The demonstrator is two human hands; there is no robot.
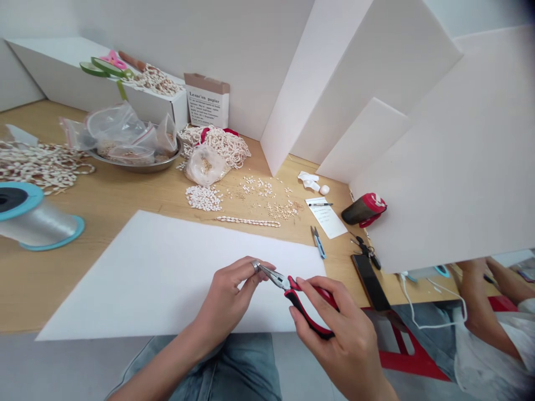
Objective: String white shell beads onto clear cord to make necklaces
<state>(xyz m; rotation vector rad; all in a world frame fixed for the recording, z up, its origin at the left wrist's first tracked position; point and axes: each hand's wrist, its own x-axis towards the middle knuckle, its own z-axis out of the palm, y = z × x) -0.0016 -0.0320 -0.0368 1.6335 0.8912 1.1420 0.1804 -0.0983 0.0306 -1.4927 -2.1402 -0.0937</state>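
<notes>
My right hand (340, 328) is closed around the red and black handles of a pair of needle-nose pliers (309, 317). The tips of the pliers point left and meet the fingers of my left hand (236, 289). Those left fingers are pinched together at the tips, and whatever they hold is too small to make out. A silver ring (256, 266) sits on a left finger. Both hands are above a white board (167, 278) on the table. Beyond it lies a short strand of white shell beads (248, 221), beside a pile of loose white shells (204, 198).
A spool of clear line (45, 223) stands at left. Behind are a metal bowl (142, 166) of plastic bags and bundled shell strands (221, 145). Thread snips (318, 243), a phone (370, 282), keys and a red-lidded bottle (363, 209) lie at right. Another person's arm (480, 312) is far right.
</notes>
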